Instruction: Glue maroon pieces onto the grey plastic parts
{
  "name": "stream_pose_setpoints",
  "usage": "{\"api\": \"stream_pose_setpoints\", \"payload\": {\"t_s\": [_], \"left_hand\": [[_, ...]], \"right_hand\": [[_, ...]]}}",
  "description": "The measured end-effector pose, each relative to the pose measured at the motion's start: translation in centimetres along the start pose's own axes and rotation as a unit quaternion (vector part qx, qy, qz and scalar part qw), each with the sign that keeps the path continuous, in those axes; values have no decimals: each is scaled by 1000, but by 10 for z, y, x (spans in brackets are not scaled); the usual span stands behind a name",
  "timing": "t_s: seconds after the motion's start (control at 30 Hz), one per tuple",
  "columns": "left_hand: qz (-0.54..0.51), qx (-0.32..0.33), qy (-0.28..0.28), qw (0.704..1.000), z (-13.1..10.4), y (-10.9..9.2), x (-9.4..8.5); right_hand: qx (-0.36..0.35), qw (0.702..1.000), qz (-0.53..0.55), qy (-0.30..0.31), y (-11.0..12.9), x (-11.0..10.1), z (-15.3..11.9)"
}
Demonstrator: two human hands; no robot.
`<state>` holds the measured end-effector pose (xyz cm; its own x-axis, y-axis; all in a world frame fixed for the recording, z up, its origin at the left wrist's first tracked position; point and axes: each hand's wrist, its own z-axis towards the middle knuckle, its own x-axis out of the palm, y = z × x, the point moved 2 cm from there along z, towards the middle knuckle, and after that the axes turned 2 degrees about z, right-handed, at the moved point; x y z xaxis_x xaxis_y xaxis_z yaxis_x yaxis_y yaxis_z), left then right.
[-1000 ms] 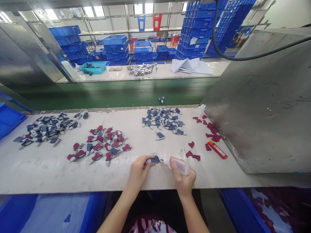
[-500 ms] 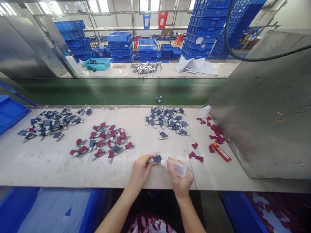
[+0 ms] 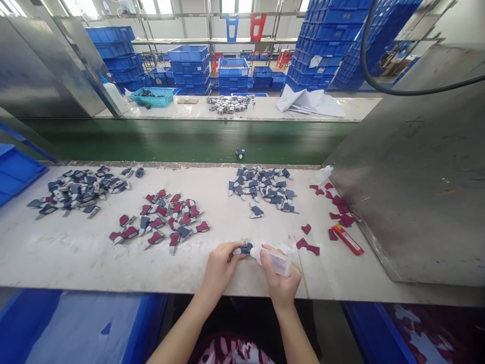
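My left hand pinches a small grey-and-navy part just above the white table. In my right hand is a translucent squeeze bottle, tilted so its white nozzle meets or nearly meets the part; whether they touch I cannot tell. Beyond my hands lies a pile of navy-faced parts, with a single one a little nearer. Maroon-faced parts, mixed with a few navy ones, spread to the left. Loose maroon cut pieces rest right of the bottle.
A further heap of navy parts occupies the far left. Behind the table runs a green conveyor belt carrying one part. A metal panel bounds the right side, near a red-orange packet. Blue bins stand below the front edge.
The lone part on the belt has shifted left. Both hands stay at the same spot with the bottle at the part. The camera view has moved slightly.
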<state>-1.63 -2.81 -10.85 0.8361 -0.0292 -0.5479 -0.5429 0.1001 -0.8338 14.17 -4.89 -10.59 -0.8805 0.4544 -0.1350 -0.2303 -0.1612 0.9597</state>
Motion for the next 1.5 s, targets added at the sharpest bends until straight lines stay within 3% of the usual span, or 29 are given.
{"api": "stream_pose_setpoints", "payload": {"t_s": [0.23, 0.63, 0.83, 0.97, 1.1, 1.3, 1.4, 1.5], "left_hand": [[-1, 15, -4, 1000, 0, 0, 1], [-1, 12, 2, 1000, 1, 0, 0], [6, 17, -7, 1000, 0, 0, 1], [8, 20, -11, 1000, -1, -1, 0], [9, 18, -9, 1000, 0, -2, -1], [28, 18, -2, 999, -1, -4, 0], [66, 33, 11, 997, -1, -12, -10], [119, 82, 8, 989, 13, -24, -35]], "right_hand": [[68, 997, 48, -6, -6, -1, 1], [122, 990, 70, -6, -1, 2, 1], [143, 985, 96, -14, -12, -4, 4], [179, 978, 99, -49, -17, -8, 4], [195, 968, 100, -125, -15, -9, 1], [171, 961, 134, -173, -14, -11, 4], [171, 950, 189, -183, -17, -15, 9], [162, 952, 204, -158, -21, -18, 13]]}}
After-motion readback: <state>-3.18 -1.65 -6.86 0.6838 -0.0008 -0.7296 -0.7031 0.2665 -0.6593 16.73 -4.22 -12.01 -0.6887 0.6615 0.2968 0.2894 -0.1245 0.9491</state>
